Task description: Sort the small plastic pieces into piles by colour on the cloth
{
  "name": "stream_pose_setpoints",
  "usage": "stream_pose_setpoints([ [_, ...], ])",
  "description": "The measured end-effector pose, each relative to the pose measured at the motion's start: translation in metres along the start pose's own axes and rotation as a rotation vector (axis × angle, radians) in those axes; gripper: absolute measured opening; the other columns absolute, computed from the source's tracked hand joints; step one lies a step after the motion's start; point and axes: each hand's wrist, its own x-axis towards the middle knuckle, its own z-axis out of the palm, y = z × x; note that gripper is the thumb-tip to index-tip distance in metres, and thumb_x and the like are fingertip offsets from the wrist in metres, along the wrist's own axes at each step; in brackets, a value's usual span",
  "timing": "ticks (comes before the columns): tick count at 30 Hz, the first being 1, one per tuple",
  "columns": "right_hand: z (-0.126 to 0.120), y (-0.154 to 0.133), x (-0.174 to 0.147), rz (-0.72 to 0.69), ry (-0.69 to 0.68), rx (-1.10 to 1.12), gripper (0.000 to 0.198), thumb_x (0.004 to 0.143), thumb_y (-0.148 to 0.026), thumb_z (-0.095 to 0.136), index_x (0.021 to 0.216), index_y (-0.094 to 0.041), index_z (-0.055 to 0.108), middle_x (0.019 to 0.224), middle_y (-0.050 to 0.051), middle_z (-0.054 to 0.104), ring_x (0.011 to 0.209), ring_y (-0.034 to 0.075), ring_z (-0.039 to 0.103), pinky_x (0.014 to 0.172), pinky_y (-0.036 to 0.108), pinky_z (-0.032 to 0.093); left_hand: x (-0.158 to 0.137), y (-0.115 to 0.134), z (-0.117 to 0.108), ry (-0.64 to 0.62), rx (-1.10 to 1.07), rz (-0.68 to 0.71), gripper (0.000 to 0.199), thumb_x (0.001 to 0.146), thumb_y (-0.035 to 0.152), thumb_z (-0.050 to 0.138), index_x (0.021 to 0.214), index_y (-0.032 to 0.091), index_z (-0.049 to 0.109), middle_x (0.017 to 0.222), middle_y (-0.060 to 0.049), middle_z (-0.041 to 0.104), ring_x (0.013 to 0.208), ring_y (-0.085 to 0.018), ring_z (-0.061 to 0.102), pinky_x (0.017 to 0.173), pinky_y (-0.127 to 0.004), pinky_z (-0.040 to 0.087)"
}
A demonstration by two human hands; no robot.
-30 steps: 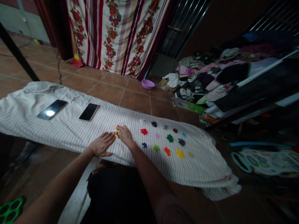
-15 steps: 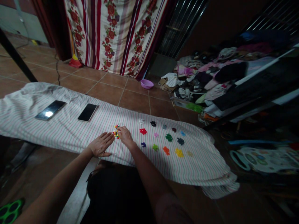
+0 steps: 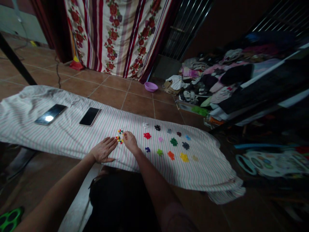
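Observation:
My left hand point(image 3: 104, 150) lies flat on the striped cloth point(image 3: 106, 120), fingers stretched out, tips touching or just beside a cluster of small mixed-colour pieces point(image 3: 119, 138). Red, yellow, green and white show in that cluster. On its other side my right hand point(image 3: 130, 141) is closed in a pinch at the cluster's edge. Whatever sits between its fingertips is too small to make out. To the right lie little piles sorted by colour, among them a red pile point(image 3: 147, 136), a dark green pile point(image 3: 173, 141), an orange pile point(image 3: 171, 155) and a yellow pile point(image 3: 184, 157).
Two phones lie on the cloth at left: a dark phone point(image 3: 90, 116) and a phone with a bright reflection point(image 3: 51, 114). Beyond the cloth a purple basin point(image 3: 151, 86) stands on the tiled floor. A heap of clothes point(image 3: 214, 71) fills the far right.
My right hand's fingertips have drawn slightly away from the middle of the cluster, so more of its pieces show. My left hand stays put. The view has shifted slightly.

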Motion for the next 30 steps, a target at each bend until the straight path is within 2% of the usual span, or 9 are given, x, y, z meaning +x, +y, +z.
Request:
stream_pose_setpoints([
  [9,-0.003,0.003,-0.014,0.02,0.073,0.096,0.02,0.083,-0.014,0.05,0.094,-0.023,0.064,0.089,0.001,0.065,0.075,0.013,0.06,0.074,0.025,0.051,0.001,0.001,-0.004,-0.023,0.024,0.001,0.081,0.089,0.064,0.045,0.142,0.002,0.043,0.144,-0.026,0.045,0.133,-0.04,0.042,0.11,-0.051,0.032],
  [15,-0.012,0.002,-0.025,0.025,0.092,0.062,0.021,0.084,-0.017,0.05,0.095,-0.023,0.068,0.087,0.002,0.067,0.078,0.015,0.061,0.076,0.026,0.051,0.0,0.0,-0.004,-0.007,0.037,0.014,0.08,0.09,0.063,0.044,0.142,0.002,0.044,0.144,-0.026,0.045,0.133,-0.04,0.042,0.108,-0.051,0.034],
  [21,-0.022,0.005,-0.035,0.01,0.114,0.065,0.023,0.089,-0.021,0.047,0.098,-0.022,0.068,0.094,0.005,0.069,0.089,0.017,0.064,0.083,0.028,0.05,0.0,0.0,-0.006,0.01,0.043,0.02,0.077,0.09,0.062,0.047,0.14,0.003,0.045,0.142,-0.025,0.048,0.131,-0.04,0.044,0.108,-0.051,0.035],
  [30,-0.036,0.011,-0.056,-0.023,0.168,0.091,0.023,0.094,-0.028,0.046,0.094,-0.02,0.068,0.089,0.006,0.069,0.085,0.017,0.064,0.08,0.028,0.051,0.0,0.0,-0.005,0.053,0.004,0.026,0.076,0.089,0.058,0.052,0.138,0.001,0.047,0.14,-0.027,0.048,0.13,-0.039,0.045,0.107,-0.051,0.036],
])
